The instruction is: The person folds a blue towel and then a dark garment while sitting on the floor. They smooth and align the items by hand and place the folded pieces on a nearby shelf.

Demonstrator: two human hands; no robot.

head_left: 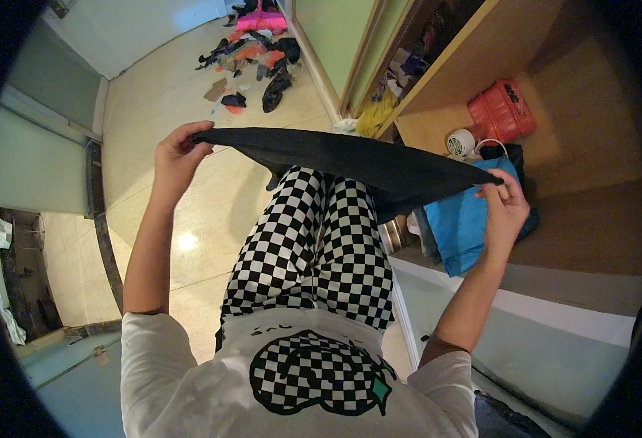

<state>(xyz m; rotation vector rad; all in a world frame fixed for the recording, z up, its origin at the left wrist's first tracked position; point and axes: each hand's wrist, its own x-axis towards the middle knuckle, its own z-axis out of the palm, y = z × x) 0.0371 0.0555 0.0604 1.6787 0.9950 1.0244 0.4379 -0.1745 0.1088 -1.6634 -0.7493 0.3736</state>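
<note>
A piece of black fabric (342, 156) is stretched between my two hands, in front of my checkered trousers (315, 246). My left hand (184, 150) pinches its left corner between thumb and fingers, above the tiled floor. At the other end, my right hand (504, 200) grips the right corner, in front of a blue bag (457, 235). The top edge of the fabric is pulled fairly taut, while its lower part hangs down over my knees. What kind of garment or cloth it is, I cannot tell.
Black and orange scraps (260, 60) lie scattered on the floor ahead, beside a pink broom (260, 21). At right, an open wooden cabinet (572, 137) holds a red plastic container (500, 112) and a small white appliance (460, 143). Yellow cloth (378, 115) sits at its edge.
</note>
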